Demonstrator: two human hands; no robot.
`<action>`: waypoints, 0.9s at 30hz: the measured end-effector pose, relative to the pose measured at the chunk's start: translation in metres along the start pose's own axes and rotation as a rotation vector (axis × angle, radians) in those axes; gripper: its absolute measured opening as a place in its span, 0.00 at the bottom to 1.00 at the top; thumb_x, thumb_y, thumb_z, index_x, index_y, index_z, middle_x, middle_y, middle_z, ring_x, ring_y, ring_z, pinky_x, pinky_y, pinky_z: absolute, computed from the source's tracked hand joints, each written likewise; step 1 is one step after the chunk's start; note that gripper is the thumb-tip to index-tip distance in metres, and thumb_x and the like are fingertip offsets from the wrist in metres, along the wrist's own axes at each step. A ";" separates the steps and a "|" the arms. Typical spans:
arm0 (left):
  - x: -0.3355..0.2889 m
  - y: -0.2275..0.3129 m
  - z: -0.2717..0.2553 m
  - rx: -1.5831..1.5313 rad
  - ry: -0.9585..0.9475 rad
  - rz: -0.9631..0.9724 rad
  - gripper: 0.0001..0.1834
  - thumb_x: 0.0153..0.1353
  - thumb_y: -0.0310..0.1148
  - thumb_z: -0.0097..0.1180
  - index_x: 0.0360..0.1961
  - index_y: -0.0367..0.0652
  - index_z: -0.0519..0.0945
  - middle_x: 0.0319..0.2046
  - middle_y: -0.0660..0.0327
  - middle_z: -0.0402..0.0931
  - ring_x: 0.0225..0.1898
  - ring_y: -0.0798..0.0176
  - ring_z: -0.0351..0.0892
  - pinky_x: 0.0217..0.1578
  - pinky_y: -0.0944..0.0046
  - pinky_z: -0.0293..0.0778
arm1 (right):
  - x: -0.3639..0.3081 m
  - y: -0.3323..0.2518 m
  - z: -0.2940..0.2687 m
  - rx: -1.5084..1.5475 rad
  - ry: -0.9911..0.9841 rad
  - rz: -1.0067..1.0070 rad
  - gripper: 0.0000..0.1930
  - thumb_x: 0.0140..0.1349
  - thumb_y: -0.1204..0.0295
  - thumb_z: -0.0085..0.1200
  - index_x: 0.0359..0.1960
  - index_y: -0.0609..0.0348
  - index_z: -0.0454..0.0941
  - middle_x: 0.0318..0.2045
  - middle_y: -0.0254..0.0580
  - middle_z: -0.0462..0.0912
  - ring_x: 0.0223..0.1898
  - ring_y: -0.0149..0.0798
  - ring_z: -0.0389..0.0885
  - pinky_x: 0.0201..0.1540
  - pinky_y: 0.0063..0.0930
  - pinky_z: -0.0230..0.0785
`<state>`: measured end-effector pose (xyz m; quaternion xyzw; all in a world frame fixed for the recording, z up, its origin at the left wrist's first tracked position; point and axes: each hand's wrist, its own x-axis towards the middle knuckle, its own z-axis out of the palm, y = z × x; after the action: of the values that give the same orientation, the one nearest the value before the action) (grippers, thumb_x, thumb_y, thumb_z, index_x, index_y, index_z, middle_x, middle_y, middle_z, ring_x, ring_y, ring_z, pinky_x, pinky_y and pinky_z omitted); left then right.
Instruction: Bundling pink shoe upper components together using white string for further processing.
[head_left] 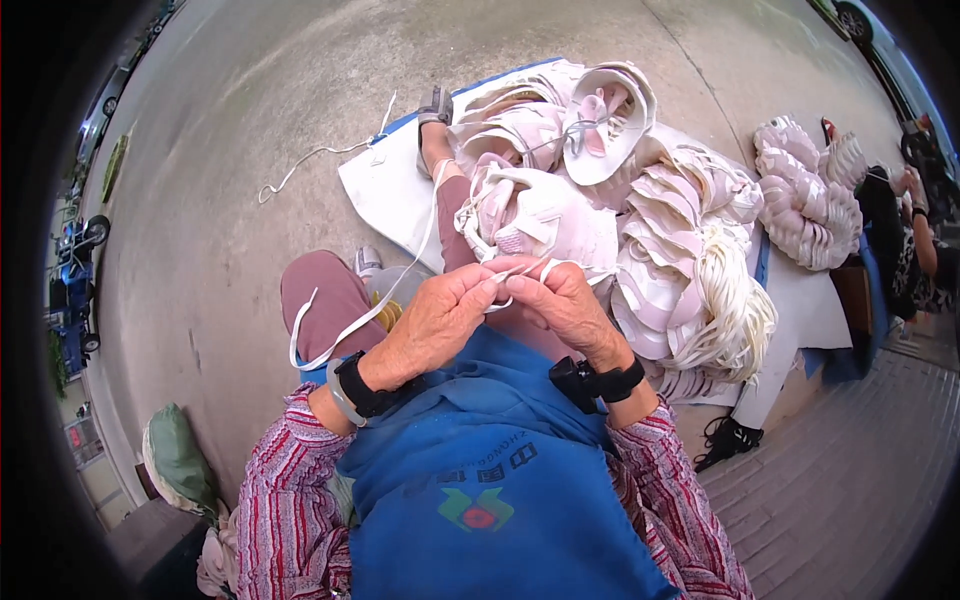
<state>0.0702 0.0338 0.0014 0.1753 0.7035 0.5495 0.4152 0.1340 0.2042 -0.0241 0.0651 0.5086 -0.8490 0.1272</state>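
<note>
Soft daylight falls on a grey concrete floor (pixel 280 150) crossed by a thin dark seam (pixel 697 72). A blue vehicle (pixel 73 278) stands far left; a grey lined surface (pixel 820 480) spreads lower right.

shoe uppers (pixel 662 212) lie on a sheet (pixel 388 200) beyond the apron (pixel 480 440)

Left hand (pixel 445 312) and right hand (pixel 562 306) pinch a white lace (pixel 547 269) mid-view, pale shoe uppers (pixel 668 215) heaped toward two o'clock.

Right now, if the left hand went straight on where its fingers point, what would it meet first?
Past the white lace it pinches, the left hand would probably meet the right hand; they look very close, though depth is unclear.
</note>
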 end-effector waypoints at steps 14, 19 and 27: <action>0.007 0.004 0.011 0.148 -0.098 0.088 0.15 0.67 0.39 0.43 0.42 0.38 0.74 0.25 0.70 0.67 0.27 0.74 0.65 0.29 0.74 0.63 | -0.005 0.004 -0.007 0.034 0.167 -0.111 0.11 0.61 0.69 0.50 0.34 0.64 0.81 0.22 0.29 0.75 0.23 0.20 0.69 0.24 0.12 0.60; 0.003 0.002 0.004 0.265 -0.113 0.034 0.13 0.68 0.36 0.41 0.41 0.39 0.74 0.22 0.70 0.66 0.24 0.75 0.63 0.26 0.75 0.62 | -0.013 0.006 -0.029 -0.263 0.250 -0.107 0.12 0.61 0.69 0.50 0.40 0.65 0.78 0.21 0.31 0.76 0.23 0.21 0.71 0.25 0.15 0.63; -0.009 0.021 -0.035 -0.266 0.233 0.102 0.11 0.67 0.36 0.43 0.37 0.40 0.72 0.17 0.71 0.59 0.19 0.76 0.57 0.24 0.75 0.58 | 0.024 0.019 -0.029 -0.948 0.305 -0.278 0.15 0.50 0.70 0.58 0.42 0.53 0.74 0.26 0.42 0.76 0.30 0.43 0.77 0.34 0.35 0.69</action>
<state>0.0439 0.0130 0.0258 0.0893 0.6582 0.6747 0.3219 0.1160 0.2176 -0.0601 0.0552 0.8541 -0.5151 -0.0470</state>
